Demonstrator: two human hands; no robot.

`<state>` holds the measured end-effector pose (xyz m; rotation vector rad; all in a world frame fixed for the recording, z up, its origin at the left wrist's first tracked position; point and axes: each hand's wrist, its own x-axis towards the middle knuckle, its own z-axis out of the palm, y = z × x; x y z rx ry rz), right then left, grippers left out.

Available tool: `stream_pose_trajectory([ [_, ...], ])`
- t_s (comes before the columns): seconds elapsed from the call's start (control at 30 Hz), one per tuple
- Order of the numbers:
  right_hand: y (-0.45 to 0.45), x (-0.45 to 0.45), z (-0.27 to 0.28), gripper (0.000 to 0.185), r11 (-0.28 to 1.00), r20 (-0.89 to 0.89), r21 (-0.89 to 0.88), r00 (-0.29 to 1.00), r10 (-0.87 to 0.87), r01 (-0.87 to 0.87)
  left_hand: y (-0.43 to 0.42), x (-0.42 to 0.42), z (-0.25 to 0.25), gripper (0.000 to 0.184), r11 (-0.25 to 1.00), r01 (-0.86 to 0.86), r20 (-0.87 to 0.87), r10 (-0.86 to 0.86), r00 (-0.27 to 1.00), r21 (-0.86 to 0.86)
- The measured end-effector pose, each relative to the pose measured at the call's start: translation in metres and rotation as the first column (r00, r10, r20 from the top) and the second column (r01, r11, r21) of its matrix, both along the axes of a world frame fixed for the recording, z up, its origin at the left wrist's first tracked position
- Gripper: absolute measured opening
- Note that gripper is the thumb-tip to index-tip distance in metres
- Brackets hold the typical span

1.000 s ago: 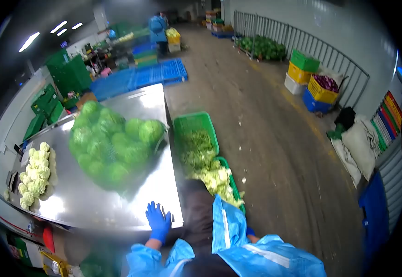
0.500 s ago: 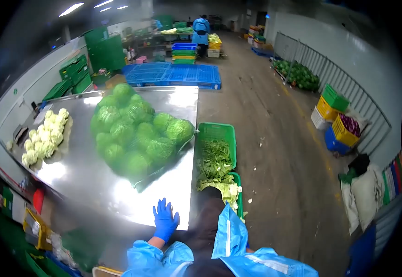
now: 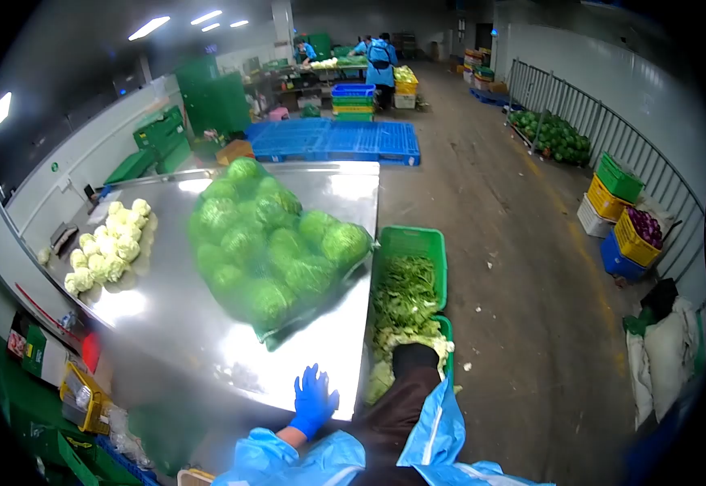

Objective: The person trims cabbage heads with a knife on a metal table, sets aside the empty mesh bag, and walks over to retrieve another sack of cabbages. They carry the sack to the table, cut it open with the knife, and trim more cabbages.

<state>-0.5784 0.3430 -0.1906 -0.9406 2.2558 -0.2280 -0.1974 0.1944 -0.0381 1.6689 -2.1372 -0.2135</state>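
My left hand [image 3: 315, 401], in a blue glove, rests on the near edge of the metal table [image 3: 183, 356] with its fingers spread. Beyond it lies a green mesh bag of cabbages [image 3: 276, 243], apart from the fingers. A pile of white cauliflowers [image 3: 110, 247] sits at the table's left side. To the right of the table stand two green crates [image 3: 443, 267] with leafy trimmings [image 3: 405, 296]. My raised leg [image 3: 393, 409] reaches forward, its dark foot [image 3: 415, 359] over the leaves in the nearer crate. My right hand is out of view.
Blue pallets [image 3: 332, 142] lie past the table's far end, with stacked crates [image 3: 353, 101] behind them. Several people in blue [image 3: 381, 65] stand at a far table. Along the right railing [image 3: 612, 121] are green produce [image 3: 559, 136], crates [image 3: 620, 178] and white sacks [image 3: 667, 348].
The camera view has shifted, so the table and bag appear farther right and lower. My leg and foot show more fully over the nearer crate. My left hand stays on the table edge.
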Motion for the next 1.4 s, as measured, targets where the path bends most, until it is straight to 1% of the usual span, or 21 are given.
stream_pose_trajectory([
  [0.03,0.0,0.0,0.001,0.041,1.0,0.002,0.005,1.0,-0.002,0.002,0.0,0.0,0.001,0.057,1.0,-0.006,-0.012,0.006,1.0,0.02],
  [0.1,-0.004,-0.003,0.005,0.041,1.0,0.0,0.004,1.0,-0.007,0.007,0.001,-0.002,0.007,0.057,1.0,-0.007,0.002,0.007,1.0,-0.001],
  [0.17,-0.006,-0.004,0.006,0.041,1.0,-0.004,0.007,1.0,-0.016,0.016,-0.003,-0.001,0.006,0.058,1.0,-0.002,0.01,0.002,1.0,0.031],
  [0.3,-0.01,-0.008,0.007,0.041,0.999,-0.016,-0.025,0.999,-0.031,0.03,0.0,-0.001,-0.003,0.059,0.999,0.003,-0.026,-0.004,1.0,-0.041],
  [0.37,-0.008,-0.009,0.003,0.041,0.999,-0.036,-0.035,0.999,-0.04,0.039,0.0,-0.002,0.001,0.06,1.0,-0.014,-0.008,0.014,1.0,-0.004],
  [0.43,-0.004,-0.01,0.002,0.041,0.999,-0.045,-0.027,0.998,-0.044,0.043,0.002,-0.002,0.001,0.06,0.999,-0.039,0.038,0.04,0.998,-0.021],
  [0.53,0.001,-0.012,0.001,0.041,0.999,-0.057,-0.019,0.998,-0.039,0.038,0.002,-0.001,0.005,0.057,0.999,-0.045,-0.027,0.045,0.999,-0.025],
  [0.63,0.006,-0.011,0.002,0.041,0.999,-0.054,-0.001,0.997,-0.049,0.049,0.002,-0.002,0.009,0.056,0.999,-0.05,-0.031,0.049,0.998,-0.015],
  [0.67,0.006,-0.012,0.001,0.041,0.999,-0.052,0.003,0.997,-0.049,0.049,0.002,-0.002,0.012,0.057,0.999,-0.047,-0.061,0.045,0.997,-0.017],
  [0.77,0.005,-0.014,-0.005,0.041,0.998,-0.056,0.018,0.997,-0.053,0.054,0.001,-0.001,0.008,0.061,0.998,-0.058,-0.012,0.059,0.998,0.028],
  [0.83,0.007,-0.015,-0.008,0.041,0.998,-0.062,0.043,0.997,-0.048,0.05,0.001,-0.001,0.007,0.061,0.999,-0.05,-0.063,0.05,0.997,0.006],
  [0.93,0.013,-0.017,-0.003,0.041,0.996,-0.06,0.063,0.997,-0.052,0.056,0.001,-0.002,0.009,0.06,0.999,-0.046,-0.046,0.045,0.998,-0.01],
  [0.97,0.016,-0.015,-0.002,0.041,0.996,-0.052,0.065,0.997,-0.053,0.056,0.001,-0.001,0.01,0.061,0.998,-0.053,-0.037,0.054,0.998,0.029],
  [1.03,0.014,-0.015,-0.003,0.041,0.997,-0.052,0.062,0.998,-0.043,0.046,0.002,-0.002,0.014,0.058,0.999,-0.048,-0.071,0.049,0.996,0.008],
  [1.2,0.021,-0.013,-0.011,0.041,0.998,-0.055,0.047,0.998,-0.035,0.038,0.002,0.001,-0.003,0.059,0.999,-0.041,-0.069,0.039,0.997,-0.029],
  [1.4,0.025,-0.009,-0.014,0.041,0.998,-0.047,0.056,0.998,-0.031,0.034,0.0,0.004,-0.005,0.057,0.995,-0.062,-0.155,0.05,0.987,-0.075],
])
